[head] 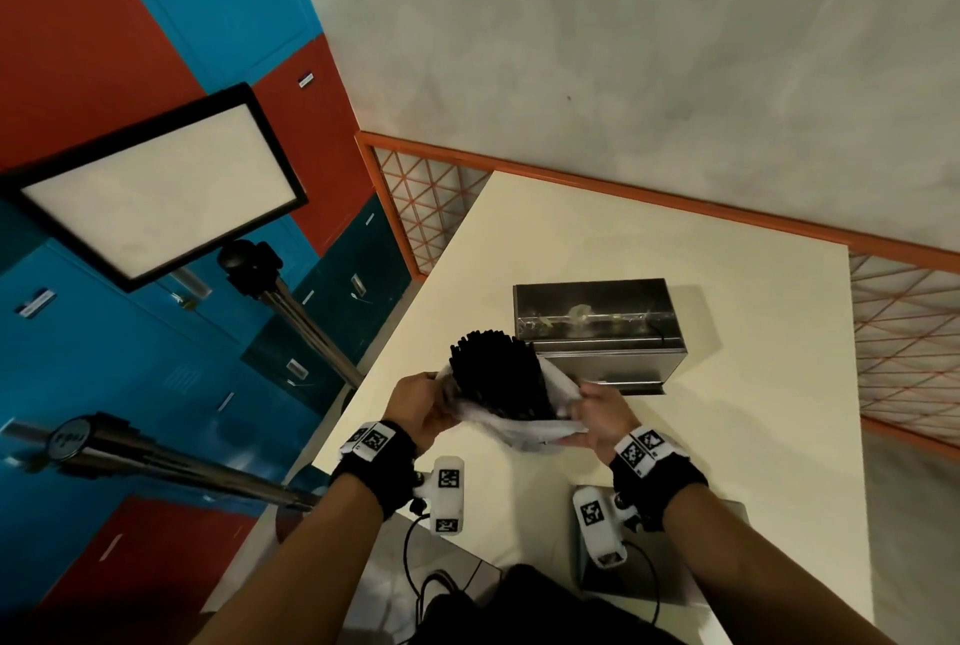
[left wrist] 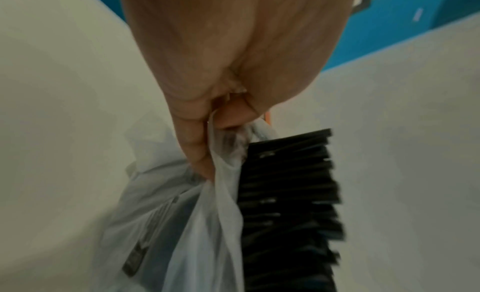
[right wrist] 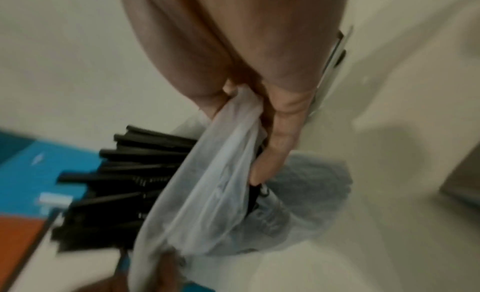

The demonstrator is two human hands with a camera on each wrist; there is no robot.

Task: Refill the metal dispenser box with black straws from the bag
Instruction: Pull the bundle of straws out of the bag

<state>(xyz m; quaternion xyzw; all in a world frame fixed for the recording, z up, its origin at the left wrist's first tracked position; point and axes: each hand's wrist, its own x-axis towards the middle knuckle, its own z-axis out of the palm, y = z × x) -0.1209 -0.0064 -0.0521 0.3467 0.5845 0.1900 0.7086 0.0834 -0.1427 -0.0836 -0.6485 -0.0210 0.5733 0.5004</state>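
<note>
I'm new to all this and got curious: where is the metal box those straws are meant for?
In the head view the metal dispenser box stands on the cream table, just beyond the bag of black straws.

Both forearms bare, reaching forward side by side over desk (head: 727, 384), wrists level, each in black band with white coded tags. Left hand (head: 421, 408) palm turned inward, fingers (left wrist: 197, 152) and thumb curled, pinching left edge of bag (head: 524, 429). Right hand (head: 602, 413) mirrors it, fingers (right wrist: 280, 144) curled round bunched right edge of bag. Hands close, apart, bag stretched between them. Wrist views blurred; fingertip detail unclear.
</note>
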